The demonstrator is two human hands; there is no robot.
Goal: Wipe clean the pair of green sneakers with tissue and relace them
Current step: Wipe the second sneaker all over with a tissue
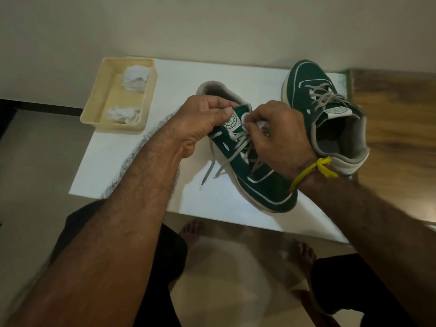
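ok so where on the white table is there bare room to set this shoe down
Bare white table lies between the tray and the near sneaker, and along the far edge. It is crowded on the right, around the far sneaker.

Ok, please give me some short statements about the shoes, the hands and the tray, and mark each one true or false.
1. Both hands work on the near shoe. True: the left hand grips its tongue, the right hand pinches at its laces.
2. The far shoe has no laces. False: grey laces cross its front.
3. The tray holds crumpled tissues. True.
4. The tray is to the right of both shoes. False: it is to their left.
5. A yellow string is on the left wrist. False: it is on the right wrist.
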